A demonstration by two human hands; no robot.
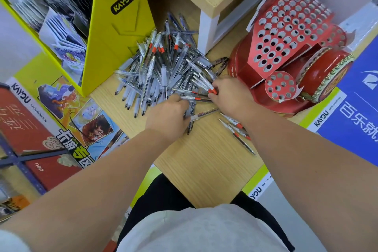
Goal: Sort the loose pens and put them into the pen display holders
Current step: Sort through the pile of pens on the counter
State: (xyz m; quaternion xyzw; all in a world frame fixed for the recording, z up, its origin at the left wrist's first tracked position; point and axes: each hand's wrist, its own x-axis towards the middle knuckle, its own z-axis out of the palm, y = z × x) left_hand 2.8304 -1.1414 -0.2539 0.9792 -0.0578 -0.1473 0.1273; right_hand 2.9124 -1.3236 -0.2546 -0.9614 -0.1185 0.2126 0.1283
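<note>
From the head view, the task looks barely begun. Every hole that shows in the red holder [286,32] is empty, both in its stepped top and in the small round drum at its front. The pile of pens [163,63] lies unsorted on the bench [204,170], just left of the holder. A few sorted pens [237,129], all with red bands, lie apart from the pile, in front of the holder and partly under the right forearm. So a little picking-out seems done, and all of the loading is left.

The left hand [167,116] is at the near edge of the pile, left of the holder. Its grip is curled round a bundle of pens [189,122], whose dark ends stick out below the fingers. How many it holds I cannot tell.

The right hand [229,96] is close in front of the holder, near its round drum. Its fingertips are pinched together on a red-banded pen [211,89] that reaches back into the pile. Another pen or two may be caught in the same pinch; the fingers hide that.
</note>
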